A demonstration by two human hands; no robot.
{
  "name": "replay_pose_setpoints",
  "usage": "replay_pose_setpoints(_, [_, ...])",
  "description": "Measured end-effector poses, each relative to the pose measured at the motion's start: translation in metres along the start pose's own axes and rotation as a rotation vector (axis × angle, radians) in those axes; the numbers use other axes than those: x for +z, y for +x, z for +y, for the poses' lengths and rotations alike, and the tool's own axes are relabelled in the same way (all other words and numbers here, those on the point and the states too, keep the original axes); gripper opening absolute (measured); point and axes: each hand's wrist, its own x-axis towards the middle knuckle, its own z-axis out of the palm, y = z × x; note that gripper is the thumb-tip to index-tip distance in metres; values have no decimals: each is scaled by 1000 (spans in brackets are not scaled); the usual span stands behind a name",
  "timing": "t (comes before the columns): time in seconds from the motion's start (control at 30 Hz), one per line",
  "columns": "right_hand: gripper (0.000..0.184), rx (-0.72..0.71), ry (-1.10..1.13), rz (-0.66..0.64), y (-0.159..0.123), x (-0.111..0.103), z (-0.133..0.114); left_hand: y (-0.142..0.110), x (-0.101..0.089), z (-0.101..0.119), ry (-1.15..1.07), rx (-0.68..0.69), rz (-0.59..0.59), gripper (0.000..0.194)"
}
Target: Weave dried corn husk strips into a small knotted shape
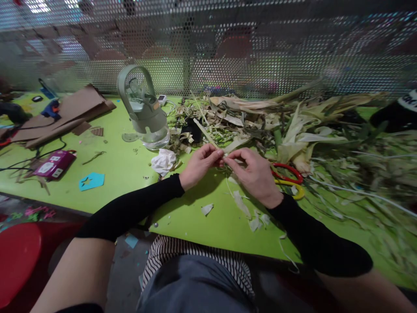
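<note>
1. Biggest worry imo: the strip (206,131) could tear. It looks thin and dry, so pulling the fingertips apart too hard would probably do it.
2. It might also slip, since only the fingertips have it and there's not much to grip.
3. The scissors (300,177) sit right by the right wrist, so a careless swing of that arm could shove them.
4. The bottle (148,117) is far left of the hands; a wide left elbow might clip it, though there's a gap.
5. Left hand (203,164): thumb and finger pinched on the strip, other fingers curled in.
6. Right hand (256,174): same deal, pinching right beside the left, fingers bent. Can't tell exactly where its tips land.
7. The strip's at the near edge of the husk pile (241,106), loose end pointing far left.
</note>
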Motion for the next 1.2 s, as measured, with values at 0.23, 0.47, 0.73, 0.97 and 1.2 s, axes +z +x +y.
replay_pose_setpoints(0.23, [39, 233, 314, 40, 4, 5, 4, 1, -4, -2, 126, 56, -124, 23])
replay_pose_setpoints(0.47, [32, 121, 239, 125, -3, 2, -3, -2, -1, 1, 121, -142, -175, 25])
replay_pose_setpoints(0.73, [46, 163, 263, 46, -7, 5, 0, -4, -3, 2, 97, -211, -203, 27])
replay_pose_setpoints(0.97, [48, 274, 417, 56, 1, -2, -7, -7, 0, -1, 110, -266, -264, 28])
replay_pose_setpoints(1.2, [43, 198, 623, 32, 2, -8, -8, -6, -2, -5, 53, -292, -272, 24])
